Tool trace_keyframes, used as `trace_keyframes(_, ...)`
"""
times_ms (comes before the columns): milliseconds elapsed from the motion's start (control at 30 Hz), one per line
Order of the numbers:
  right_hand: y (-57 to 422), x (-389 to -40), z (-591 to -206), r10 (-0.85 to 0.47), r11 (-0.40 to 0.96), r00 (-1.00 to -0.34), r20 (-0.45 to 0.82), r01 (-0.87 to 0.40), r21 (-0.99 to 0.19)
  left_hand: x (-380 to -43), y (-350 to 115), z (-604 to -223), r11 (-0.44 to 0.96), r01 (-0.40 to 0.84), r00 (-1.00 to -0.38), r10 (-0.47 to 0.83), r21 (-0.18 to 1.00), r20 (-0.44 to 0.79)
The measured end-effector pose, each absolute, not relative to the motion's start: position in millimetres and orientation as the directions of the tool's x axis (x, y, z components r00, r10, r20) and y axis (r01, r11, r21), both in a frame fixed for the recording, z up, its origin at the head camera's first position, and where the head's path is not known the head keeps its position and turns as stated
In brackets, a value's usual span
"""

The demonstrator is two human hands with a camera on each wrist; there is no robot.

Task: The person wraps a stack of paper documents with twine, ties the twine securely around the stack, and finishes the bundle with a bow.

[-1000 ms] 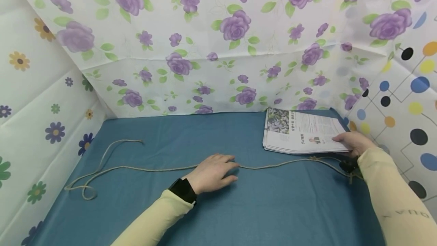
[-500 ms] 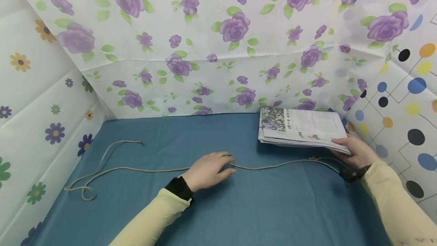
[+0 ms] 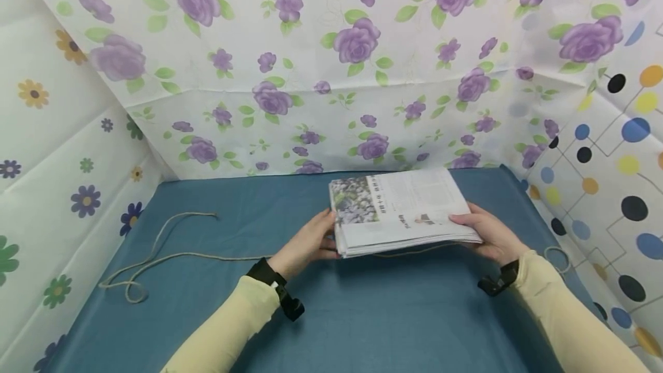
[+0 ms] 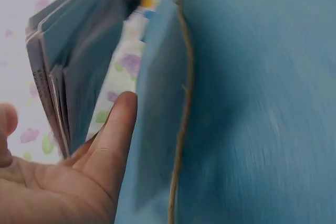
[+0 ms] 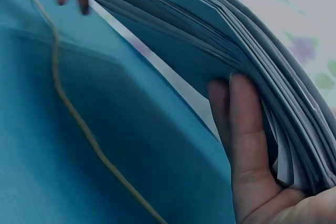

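Note:
A folded stack of newspapers (image 3: 409, 206) is held above the table over a thin rope. My right hand (image 3: 489, 233) grips its right edge, thumb on top; in the right wrist view the fingers (image 5: 245, 124) lie under the sheets. My left hand (image 3: 307, 243) is at the stack's left edge, and in the left wrist view its fingers (image 4: 113, 140) are extended and apart from the thumb. The rope (image 3: 207, 256) runs across the table, its middle partly hidden by the stack. Both wrist views show the rope (image 4: 184, 108) on the cloth below the papers.
A blue cloth (image 3: 393, 315) covers the table. Its left end bears a loop of the rope, and a rope loop (image 3: 558, 259) shows beside the right sleeve. Flowered and dotted sheets (image 3: 321, 62) hang at the back and both sides.
The right hand has lifted the newspapers and carried them left from the back right corner to the middle. My left hand has moved off the rope to the stack's left edge.

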State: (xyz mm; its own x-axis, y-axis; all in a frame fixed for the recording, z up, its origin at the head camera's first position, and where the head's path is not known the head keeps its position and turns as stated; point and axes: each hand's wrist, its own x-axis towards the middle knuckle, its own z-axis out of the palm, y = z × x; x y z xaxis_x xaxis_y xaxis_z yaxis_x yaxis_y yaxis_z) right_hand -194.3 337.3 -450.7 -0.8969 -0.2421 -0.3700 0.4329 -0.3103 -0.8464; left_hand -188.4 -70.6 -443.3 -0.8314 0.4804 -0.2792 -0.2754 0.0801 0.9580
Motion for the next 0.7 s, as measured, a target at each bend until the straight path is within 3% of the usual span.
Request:
trace_keyframes(100,320,-196,-452,-0.264,-0.255,-0.901,-0.345,0.41,-0.876,-189,-73,-441,-0.014,-0.373,-0.843,0.424,0.928,-0.332)
trace_keyframes(233,303,-197,-454,-0.295,-0.163,-0.905,-0.307,0.364,-0.917,-187,-76,-442,-0.027,-0.411,-0.856,0.356,0.911,-0.375)
trace_keyframes(500,280,-197,-453,-0.296,-0.028,-0.915,-0.273,0.294,-0.955,-183,-80,-452,0.047,-0.251,-0.928,0.272,0.967,-0.254)
trace_keyframes(700,276,-195,-457,-0.278,-0.108,-0.907,-0.315,0.355,-0.928,-182,-83,-454,0.036,-0.179,-0.946,0.269,0.983,-0.182)
